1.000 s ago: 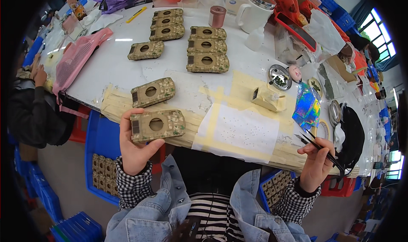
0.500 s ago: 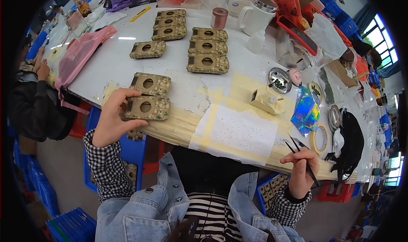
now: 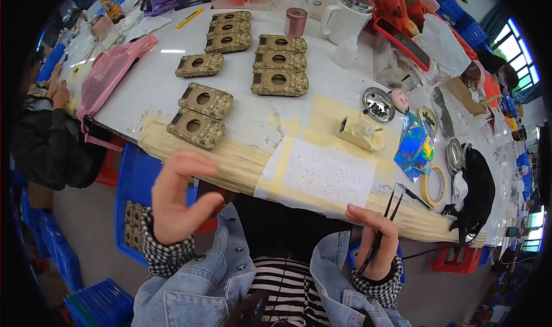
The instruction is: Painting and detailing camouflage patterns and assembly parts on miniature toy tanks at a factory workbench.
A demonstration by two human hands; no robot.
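My left hand (image 3: 179,197) is off the table's near edge, empty, with thumb and fingers apart. Just beyond it lie two camouflage-painted toy tank hulls, the nearer hull (image 3: 195,128) touching the farther hull (image 3: 205,100); each has a round hole on top. My right hand (image 3: 376,241) holds black tweezers (image 3: 384,223), their slim tips pointing up and apart with nothing visible between them. A white sheet (image 3: 322,174) dotted with tiny specks is taped down between the hands. Farther back, several more hulls (image 3: 280,83) stand in two groups, with a single hull (image 3: 199,65) beside them.
To the right are a tape-covered block (image 3: 357,133), a round tin (image 3: 378,104) of small green pieces, iridescent film (image 3: 415,146), a tape roll (image 3: 432,188) and a black bag (image 3: 476,192). A white mug (image 3: 345,25) stands behind. Below left, a blue crate (image 3: 127,180) holds hulls.
My left hand has let go of the near hull and drawn back toward me. Both near hulls now sit slightly turned. My right hand with the tweezers has moved left and closer to me.
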